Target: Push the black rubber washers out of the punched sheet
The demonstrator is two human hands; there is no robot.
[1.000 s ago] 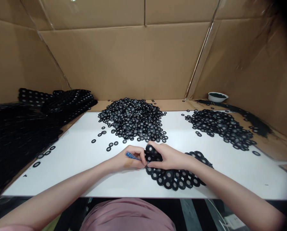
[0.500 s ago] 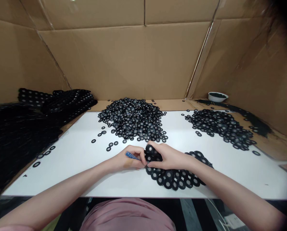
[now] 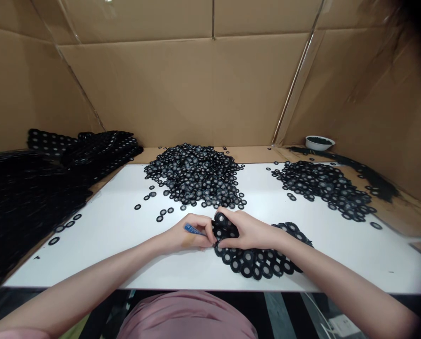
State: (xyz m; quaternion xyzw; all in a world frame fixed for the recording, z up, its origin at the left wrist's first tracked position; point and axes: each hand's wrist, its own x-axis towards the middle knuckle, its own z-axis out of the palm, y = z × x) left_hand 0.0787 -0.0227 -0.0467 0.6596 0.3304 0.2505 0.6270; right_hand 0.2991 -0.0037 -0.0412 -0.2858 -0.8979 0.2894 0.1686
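A sheet of joined black rings (image 3: 247, 270) with pale grey centres lies at the front of the white board, partly under my right forearm. My right hand (image 3: 244, 228) is closed round its left end, which is folded up between thumb and fingers. Touching that same end, my left hand (image 3: 196, 230) is pinched closed. A slim blue tool with pale lettering (image 3: 192, 229) is held in it, its tip hidden by the fingers, so its kind is unclear.
Loose black rings form a big heap (image 3: 196, 174) mid-board and a smaller heap (image 3: 327, 186) on the right. Black strands (image 3: 30, 202) and ring sheets (image 3: 101, 150) lie left. A white bowl (image 3: 319, 143) stands at back right, before cardboard walls (image 3: 182, 94).
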